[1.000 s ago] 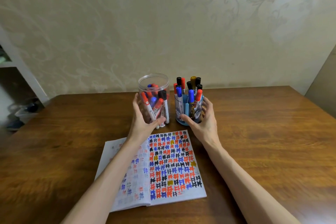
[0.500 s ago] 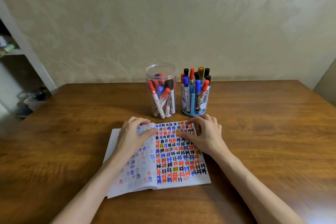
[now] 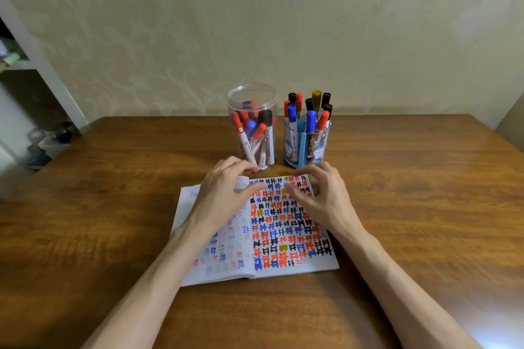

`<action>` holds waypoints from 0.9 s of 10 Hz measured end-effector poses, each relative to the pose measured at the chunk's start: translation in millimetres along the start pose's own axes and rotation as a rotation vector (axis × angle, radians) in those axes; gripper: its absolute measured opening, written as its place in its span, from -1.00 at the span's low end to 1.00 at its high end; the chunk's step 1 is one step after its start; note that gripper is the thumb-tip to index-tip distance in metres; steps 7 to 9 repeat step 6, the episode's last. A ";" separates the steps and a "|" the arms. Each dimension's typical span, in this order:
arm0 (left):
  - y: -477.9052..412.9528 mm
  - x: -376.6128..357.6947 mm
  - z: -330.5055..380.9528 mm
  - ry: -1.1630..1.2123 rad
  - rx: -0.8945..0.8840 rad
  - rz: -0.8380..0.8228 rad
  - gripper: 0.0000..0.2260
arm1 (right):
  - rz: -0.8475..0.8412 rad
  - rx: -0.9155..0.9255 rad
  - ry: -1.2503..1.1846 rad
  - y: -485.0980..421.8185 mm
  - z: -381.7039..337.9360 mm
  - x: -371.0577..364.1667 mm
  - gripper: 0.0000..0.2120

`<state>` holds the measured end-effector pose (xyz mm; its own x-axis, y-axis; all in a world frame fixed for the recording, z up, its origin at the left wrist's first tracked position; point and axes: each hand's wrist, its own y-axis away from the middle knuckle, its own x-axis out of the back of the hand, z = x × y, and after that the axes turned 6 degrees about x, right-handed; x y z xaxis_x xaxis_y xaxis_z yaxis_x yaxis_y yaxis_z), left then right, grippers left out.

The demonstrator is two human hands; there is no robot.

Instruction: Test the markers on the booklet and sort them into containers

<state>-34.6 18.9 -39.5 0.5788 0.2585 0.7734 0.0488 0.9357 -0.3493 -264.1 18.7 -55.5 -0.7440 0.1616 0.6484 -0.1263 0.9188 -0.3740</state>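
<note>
Head view. Booklet (image 3: 283, 235) lies open on the wooden table (image 3: 411, 193), spine running away from the person. The right page is almost filled with red, blue, black and gold hash marks, with only a thin bare strip at its near edge. Left hand (image 3: 224, 195) sits at the far end of the gutter, fingers curled over the top edge of the left page, where a sheet looks slightly lifted; whether they pinch that sheet cannot be told. Right hand (image 3: 323, 195) is arched over the far end of the right page, fingers bent and apart, holding nothing. No marker is in either hand. All the markers (image 3: 243, 139) stand in the two containers just beyond the booklet's far edge: the clear plastic jar (image 3: 238, 102) is straight ahead of the left hand, its markers leaning, and the blue pen holder (image 3: 303, 147) is straight ahead of the right hand, its markers near upright with caps up. Judgement: each container is a short forward reach for the hand on its own side, and a marker would come out by a pull upward along its long axis.
</note>
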 end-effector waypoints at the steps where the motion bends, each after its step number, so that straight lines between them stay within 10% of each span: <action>1: 2.3 -5.7 9.9 0.131 -0.004 0.023 -0.70 | -0.037 0.048 -0.020 -0.1 -1.7 -3.5 -0.69; 9: 14.7 -3.1 -4.6 0.273 0.032 -0.070 -0.67 | 0.005 0.135 -0.139 -1.4 -5.7 -5.0 -0.69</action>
